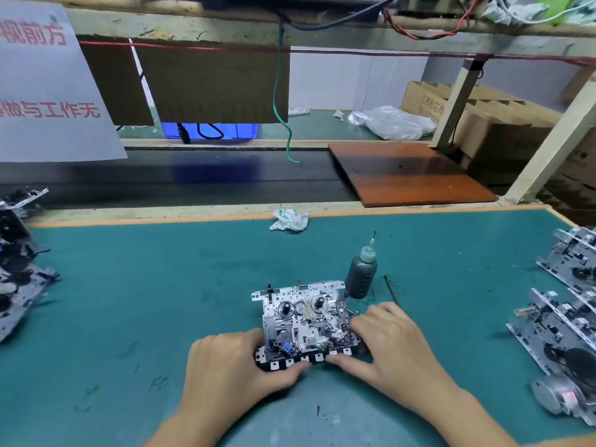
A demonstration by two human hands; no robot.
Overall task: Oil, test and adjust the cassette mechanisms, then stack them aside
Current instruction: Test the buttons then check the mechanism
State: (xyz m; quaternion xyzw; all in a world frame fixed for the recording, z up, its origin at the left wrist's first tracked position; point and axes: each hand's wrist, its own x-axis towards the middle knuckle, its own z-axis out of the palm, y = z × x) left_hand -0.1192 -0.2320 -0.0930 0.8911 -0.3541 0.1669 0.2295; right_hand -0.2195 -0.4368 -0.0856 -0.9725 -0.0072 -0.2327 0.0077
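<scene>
A metal cassette mechanism (303,314) lies flat on the green mat (161,301) in front of me, its row of black keys facing me. My left hand (232,362) grips its left near corner, thumb on the keys. My right hand (387,343) holds the right side, thumb pressing the key row and fingers curled over the right edge. A dark oil bottle (362,272) with a thin green-tipped nozzle stands upright just behind the mechanism's right corner. A thin dark tool (392,290) lies on the mat right of the bottle.
Several cassette mechanisms stand in rows at the right edge (564,321). More are piled at the left edge (19,262). A crumpled white wrapper (289,219) lies at the mat's far edge. Behind it run a dark conveyor belt (193,179) and a brown board (409,172).
</scene>
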